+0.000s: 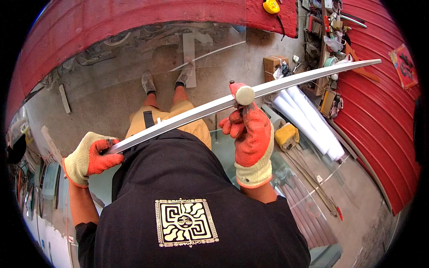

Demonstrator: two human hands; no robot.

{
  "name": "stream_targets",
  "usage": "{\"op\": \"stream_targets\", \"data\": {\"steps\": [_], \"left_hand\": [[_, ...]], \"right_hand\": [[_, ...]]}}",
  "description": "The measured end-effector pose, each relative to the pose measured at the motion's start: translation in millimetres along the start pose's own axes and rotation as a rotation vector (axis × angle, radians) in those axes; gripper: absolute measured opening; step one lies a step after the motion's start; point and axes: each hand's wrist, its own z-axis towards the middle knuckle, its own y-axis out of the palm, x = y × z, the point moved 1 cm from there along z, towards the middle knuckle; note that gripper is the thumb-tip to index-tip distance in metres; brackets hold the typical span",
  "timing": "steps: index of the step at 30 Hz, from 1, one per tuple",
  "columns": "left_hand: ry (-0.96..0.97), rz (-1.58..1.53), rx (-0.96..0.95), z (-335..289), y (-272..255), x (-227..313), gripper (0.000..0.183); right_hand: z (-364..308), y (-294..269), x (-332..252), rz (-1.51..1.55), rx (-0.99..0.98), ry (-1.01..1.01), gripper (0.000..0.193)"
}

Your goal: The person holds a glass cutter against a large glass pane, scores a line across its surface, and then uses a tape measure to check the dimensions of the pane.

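A long, slim silver metal bar [178, 119] slants across my front, rising from low left to far right; toward the picture's rim it looks bent. My left hand [94, 157], in a cream glove with a red coated palm, is closed round its near left end. In a matching glove, my right hand [254, 142] has its fingers curled beside the bar's middle. It grips what looks like a mallet [245, 95], whose round cream face points up at me and covers part of the bar. The mallet's handle is mostly hidden by my fingers, and whether it touches the bar I cannot tell.
A clear glass sheet [134, 44] lies over a red-covered surface [89, 22] ahead. A yellow tape measure [271, 6] rests at the far edge. White rolls [308, 123], a yellow block-like object [287, 136] and a cardboard box [275, 67] lie to the right.
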Motion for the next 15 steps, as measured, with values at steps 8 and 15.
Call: {"op": "stream_targets", "data": {"steps": [8,15], "left_hand": [[-0.017,-0.003,0.003,-1.5,-2.2,2.5,0.039],[-0.027,0.005,0.018,-2.5,-3.1,3.1,0.033]], "right_hand": [[0.6,1.0,0.2,-0.058,-0.005,-0.012,0.041],[0.5,2.6,-2.3,-0.076,-0.020,-0.006,0.043]]}}
